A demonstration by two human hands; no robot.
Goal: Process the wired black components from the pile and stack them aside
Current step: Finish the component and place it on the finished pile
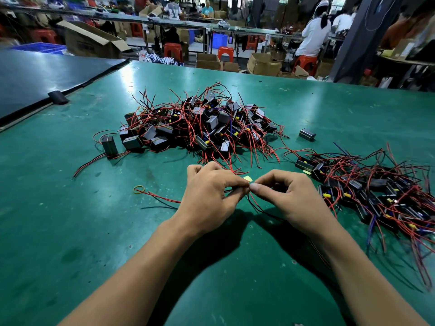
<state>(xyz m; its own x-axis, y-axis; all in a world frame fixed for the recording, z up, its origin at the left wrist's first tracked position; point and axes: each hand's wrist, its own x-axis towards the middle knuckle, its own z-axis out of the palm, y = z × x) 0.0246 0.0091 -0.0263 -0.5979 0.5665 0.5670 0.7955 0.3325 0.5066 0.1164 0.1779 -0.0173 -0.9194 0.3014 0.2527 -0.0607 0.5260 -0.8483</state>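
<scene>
Left hand point(211, 194) and right hand point(292, 198) meet fingertip to fingertip, both pinching thin wires point(255, 208) that droop between them. The pile point(200, 123) sits just beyond, the stack point(376, 191) off right.

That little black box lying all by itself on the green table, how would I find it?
Start at the big tangled pile in the middle of the green table. Look just past its right edge, farther back than the second heap on the right: a small black block lies alone. Unlike its neighbours, no wires show on it.
</scene>
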